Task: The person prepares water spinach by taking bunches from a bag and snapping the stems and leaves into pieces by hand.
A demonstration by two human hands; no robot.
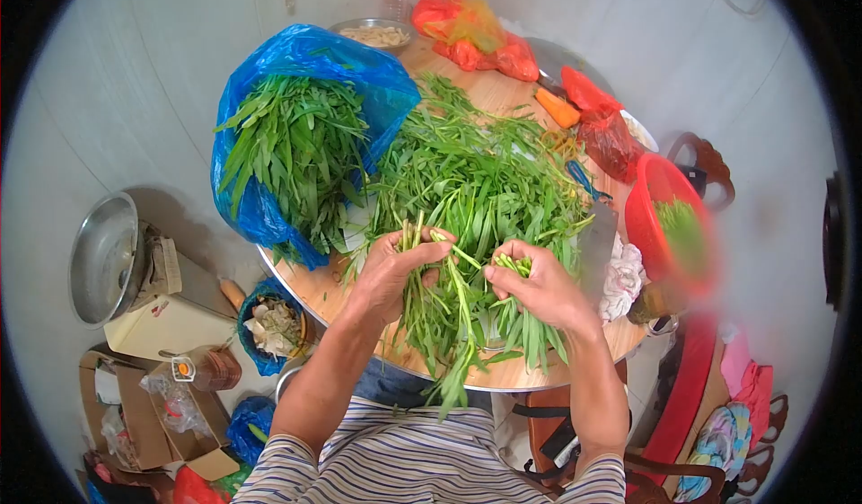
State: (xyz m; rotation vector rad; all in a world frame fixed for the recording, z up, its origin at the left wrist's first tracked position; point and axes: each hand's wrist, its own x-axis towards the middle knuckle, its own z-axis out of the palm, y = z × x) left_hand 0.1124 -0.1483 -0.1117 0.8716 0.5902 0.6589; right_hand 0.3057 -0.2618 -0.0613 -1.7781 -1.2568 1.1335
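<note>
My left hand (391, 270) is closed around a bunch of water spinach (417, 302), with cut stem ends poking up past the fingers. A single stem runs from its thumb toward my right hand (543, 288), which grips a second bunch whose leaves hang below the palm. Both hands are over the near side of a round wooden table (310, 290). Beyond them spreads a loose heap of water spinach (485, 167). More of the greens (296, 140) fill an open blue plastic bag (310, 41) at the left.
Right of the heap lie a broad grey blade (595, 248), blue-handled scissors (585, 179) and a carrot (557, 107). A red basket (639, 207) holds some greens. Red plastic bags (516, 55) sit at the back. Below left is a blue-lined bin (256, 347) with scraps.
</note>
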